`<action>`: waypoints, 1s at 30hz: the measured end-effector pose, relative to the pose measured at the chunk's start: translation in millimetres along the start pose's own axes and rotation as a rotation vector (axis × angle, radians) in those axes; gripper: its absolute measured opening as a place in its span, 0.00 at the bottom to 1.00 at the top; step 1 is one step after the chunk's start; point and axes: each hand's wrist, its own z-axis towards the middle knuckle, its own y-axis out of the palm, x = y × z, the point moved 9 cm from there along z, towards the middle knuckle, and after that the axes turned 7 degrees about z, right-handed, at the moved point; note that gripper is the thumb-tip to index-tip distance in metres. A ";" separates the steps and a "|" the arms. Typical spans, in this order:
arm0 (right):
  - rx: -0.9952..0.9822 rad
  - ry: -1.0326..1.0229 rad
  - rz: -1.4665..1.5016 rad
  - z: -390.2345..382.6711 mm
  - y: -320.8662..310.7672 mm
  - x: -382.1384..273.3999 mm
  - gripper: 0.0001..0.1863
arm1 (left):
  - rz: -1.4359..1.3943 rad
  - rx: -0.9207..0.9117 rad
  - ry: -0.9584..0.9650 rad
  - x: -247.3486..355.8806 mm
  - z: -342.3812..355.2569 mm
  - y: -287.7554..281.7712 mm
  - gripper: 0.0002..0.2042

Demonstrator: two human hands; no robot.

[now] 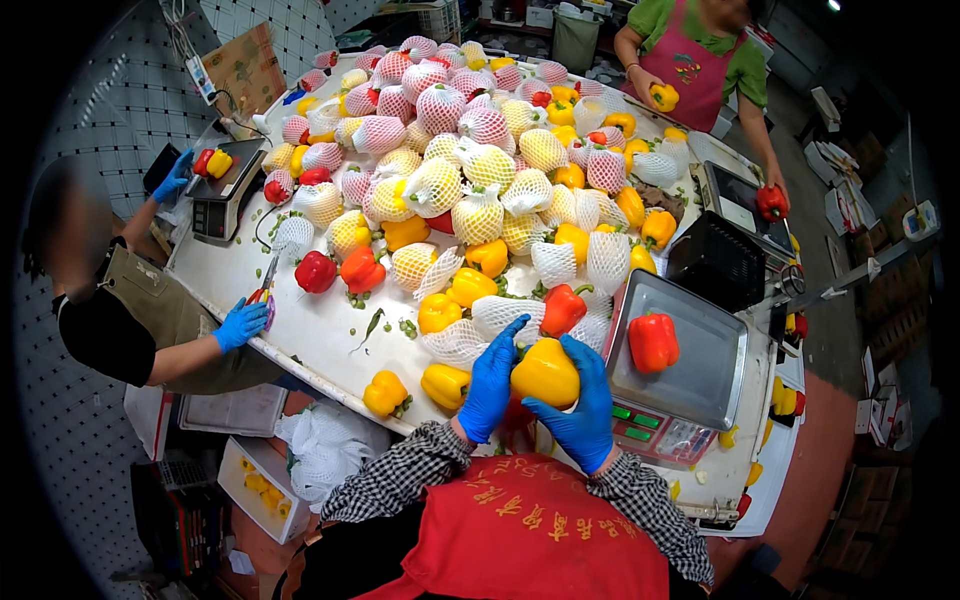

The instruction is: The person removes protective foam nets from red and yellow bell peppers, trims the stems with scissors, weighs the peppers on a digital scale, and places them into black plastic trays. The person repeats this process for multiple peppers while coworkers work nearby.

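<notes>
Left grip (488, 384) and right grip (584, 412) clasp a yellow bell pepper (546, 375), many foam-netted peppers (440, 108) already heaped, several bare peppers (471, 288) nearby.

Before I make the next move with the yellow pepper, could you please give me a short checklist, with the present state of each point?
1. Yellow pepper supported from both sides: ok, it sits between the left hand and the right hand.
2. Gloves on both hands: ok, both are blue.
3. Scale pan free: not ok, a red pepper lies on it.
4. Scale reading: cannot tell, the green displays are too small to read.
5. Pepper's underside sound: cannot tell, it faces away from the camera.
6. Co-workers' hands out of the way: ok, those in view are well apart from yours.
</notes>
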 end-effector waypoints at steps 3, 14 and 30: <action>0.071 0.111 0.222 -8.3 -1.4 22.8 0.45 | -0.698 -0.037 -0.143 -9.6 -0.1 13.8 0.28; 0.068 0.632 0.898 -39.9 23.5 71.6 0.36 | -0.719 -0.343 -0.089 -25.9 -22.5 49.6 0.40; 0.005 0.600 1.154 -51.1 15.0 68.5 0.37 | -0.511 -0.386 0.088 -1.0 -11.1 48.4 0.35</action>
